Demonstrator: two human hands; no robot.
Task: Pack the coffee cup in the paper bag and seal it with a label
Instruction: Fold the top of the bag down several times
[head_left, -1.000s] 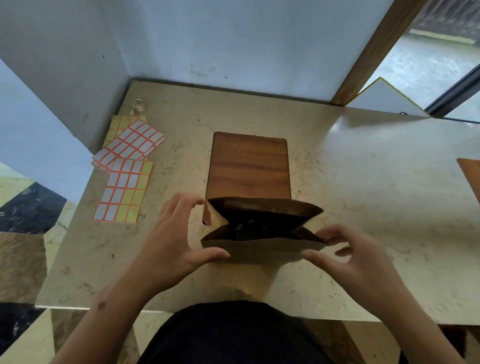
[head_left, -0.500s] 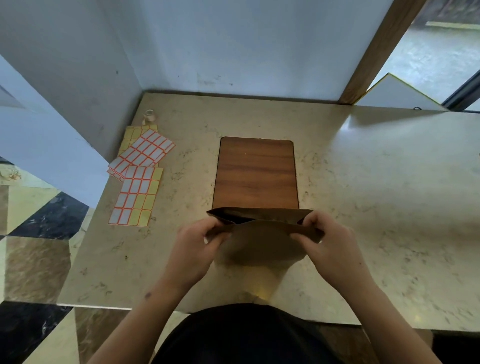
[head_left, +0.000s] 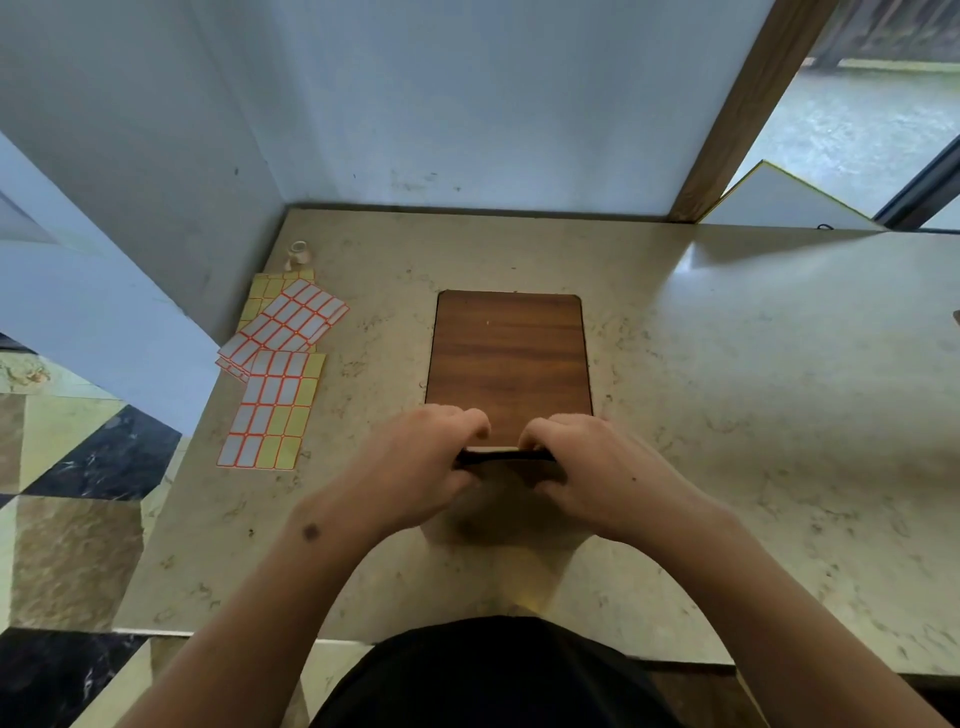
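While the marble counter (head_left: 727, 415) carries everything, the wooden board (head_left: 509, 358) lies at its middle with the paper bag (head_left: 506, 499) standing at the board's near edge. Both the left hand (head_left: 415, 467) and the right hand (head_left: 597, 467) curl over the bag's top, fingers clamped on its mouth, pinching it nearly flat. No cup shows; presumably it sits inside. Closing the mouth looks like the step in hand. Next, 1 sticker from the label sheets (head_left: 275, 395) at the left must be peeled, which needs 1 hand freed
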